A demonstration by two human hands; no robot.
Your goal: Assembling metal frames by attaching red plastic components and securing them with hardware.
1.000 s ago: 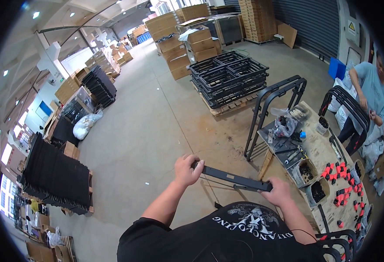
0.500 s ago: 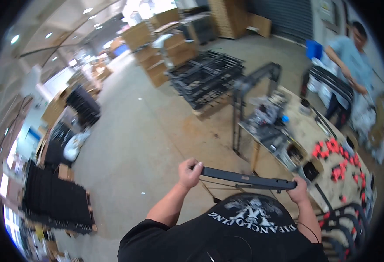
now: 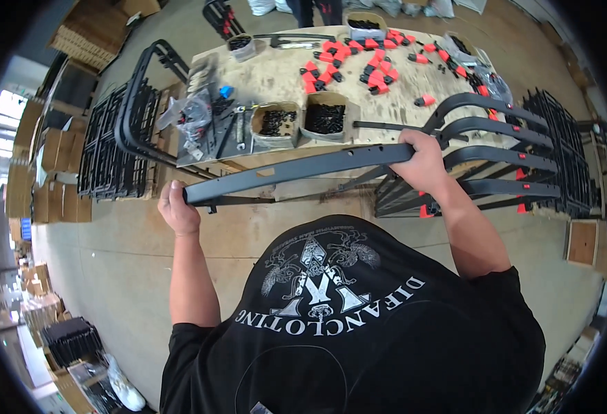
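A long black metal frame (image 3: 296,169) spans the space in front of my chest, its flat bar facing up with a small slot and holes in it. My left hand (image 3: 179,209) is closed round its left end. At the right end, which sits higher, my right hand (image 3: 419,160) is wrapped over the bar. Thinner rods show below the bar; the rest of the frame is partly hidden. Just beyond it stands a wooden worktable (image 3: 269,77), close to my right hand. Several curved black frames (image 3: 497,148) with red pieces stand to the right of that hand.
On the table lie scattered red and black clips (image 3: 379,72), and tubs of small black parts (image 3: 324,116) stand near its front edge. A bent black frame (image 3: 134,103) leans at its left end. Stacked black racks (image 3: 113,148) and cardboard boxes (image 3: 62,162) are farther left.
My view has swung right, so the worktable now lies straight ahead. Both hands have kept hold of the metal frame and carried it round; its right end is now the higher one.
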